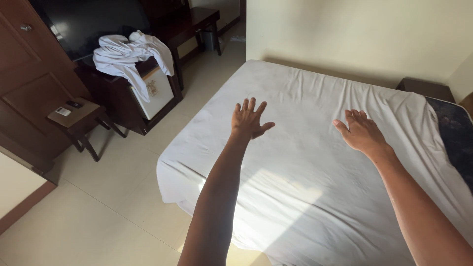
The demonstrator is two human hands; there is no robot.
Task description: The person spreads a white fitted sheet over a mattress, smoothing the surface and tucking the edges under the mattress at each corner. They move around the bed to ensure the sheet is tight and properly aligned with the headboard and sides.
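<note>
Stretching over the white sheet on the bed, the left hand and right hand are held flat, fingers spread, nothing grasped.

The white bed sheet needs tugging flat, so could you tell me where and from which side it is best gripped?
Grip the white bed sheet at its hanging near-left corner, coming from the floor side. There the cloth drapes free past the mattress; on top it lies too flat to pinch.

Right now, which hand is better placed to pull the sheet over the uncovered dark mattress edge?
The right hand. It hovers open over the white sheet nearer the bare mattress edge; the left hand is farther away.
</note>
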